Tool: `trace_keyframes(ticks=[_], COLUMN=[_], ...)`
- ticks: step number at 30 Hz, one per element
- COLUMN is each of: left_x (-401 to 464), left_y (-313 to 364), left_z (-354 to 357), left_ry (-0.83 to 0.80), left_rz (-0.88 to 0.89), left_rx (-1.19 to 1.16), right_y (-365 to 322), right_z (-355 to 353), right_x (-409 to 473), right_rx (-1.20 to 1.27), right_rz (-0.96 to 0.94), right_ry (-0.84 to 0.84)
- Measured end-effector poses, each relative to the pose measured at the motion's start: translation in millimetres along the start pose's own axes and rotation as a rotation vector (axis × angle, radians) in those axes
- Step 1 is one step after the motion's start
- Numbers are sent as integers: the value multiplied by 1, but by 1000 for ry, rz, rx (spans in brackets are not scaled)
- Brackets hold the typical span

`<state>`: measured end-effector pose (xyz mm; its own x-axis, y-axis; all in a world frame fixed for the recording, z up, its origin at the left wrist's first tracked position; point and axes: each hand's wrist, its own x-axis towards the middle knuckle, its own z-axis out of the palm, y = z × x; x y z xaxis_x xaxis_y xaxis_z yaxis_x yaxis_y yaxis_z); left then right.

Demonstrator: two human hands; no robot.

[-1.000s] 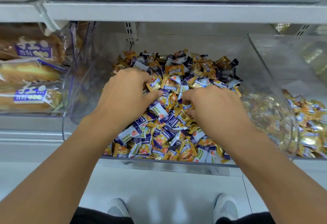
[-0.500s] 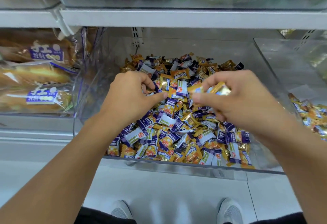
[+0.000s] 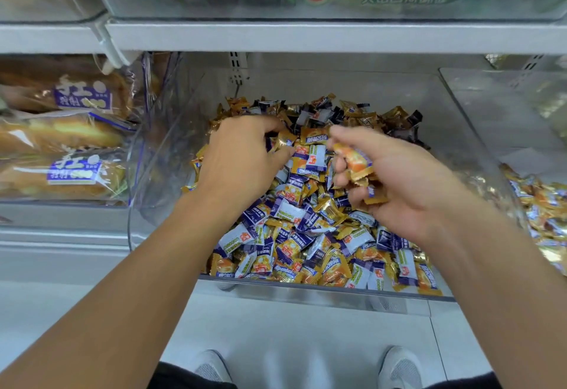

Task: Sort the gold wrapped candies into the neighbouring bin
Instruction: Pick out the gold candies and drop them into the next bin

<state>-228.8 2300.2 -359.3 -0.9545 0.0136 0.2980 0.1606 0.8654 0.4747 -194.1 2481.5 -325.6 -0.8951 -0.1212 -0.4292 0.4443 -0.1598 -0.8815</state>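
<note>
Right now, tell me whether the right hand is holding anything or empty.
Holding. The right hand has its fingers curled round gold wrapped candies, lifted above the mixed pile in the clear bin.

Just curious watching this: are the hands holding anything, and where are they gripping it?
The right hand holds gold wrapped candies bunched in its curled fingers. The left hand digs in the pile; any hold is hidden.

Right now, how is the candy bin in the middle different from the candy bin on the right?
The middle bin holds a mix of gold, purple-and-white and dark wrapped candies; the right bin holds almost only gold ones. Both hands are in the middle bin, the right hand holding gold candies, the left hand digging; none is in the right bin. Both bins are clear plastic.
</note>
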Motion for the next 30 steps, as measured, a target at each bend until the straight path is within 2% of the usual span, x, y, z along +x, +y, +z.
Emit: trace_keyframes(ticks=[3, 5, 7, 9, 11, 14, 16, 18, 21, 23, 27, 30], left_x=[0, 1, 3, 3, 2, 1, 3, 6, 6, 5, 6, 11], left_y=[-3, -6, -6, -3, -4, 1, 5, 8, 13, 14, 19, 16], left_z=[-5, -8, -14, -22, -26, -24, -17, -14, -14, -14, -14, -12], left_ry=[74, 103, 90, 31, -56, -189, -195, -219, -400, -452, -404, -388], left_rz=[-8, -73, -287, -598, -781, -852, -855, -886, -981, -1015, -998, -989], left_rx=[-39, -116, -471, -1028, -1332, -1413, -1395, -1424, -1696, -1870, -2032, -2062], right_y=[10, 20, 27, 32, 32, 28, 21, 9, -9, -15, -8, -3], right_z=[12, 19, 25, 26, 23, 19, 16, 10, -8, -20, -26, -23], right_x=[11, 19, 24, 28, 30, 28, 22, 13, -2, -6, -5, 1], right_rx=[-765, -1273, -1487, -1574, -1591, -1360, -1029, -574, 74, 352, 595, 571], right_rz=[-414, -527, -560, -626, -667, -661, -598, -414, -54, 95, 163, 139], right_ry=[114, 225, 300, 352, 387, 309, 217, 161, 15, -77, -113, -8])
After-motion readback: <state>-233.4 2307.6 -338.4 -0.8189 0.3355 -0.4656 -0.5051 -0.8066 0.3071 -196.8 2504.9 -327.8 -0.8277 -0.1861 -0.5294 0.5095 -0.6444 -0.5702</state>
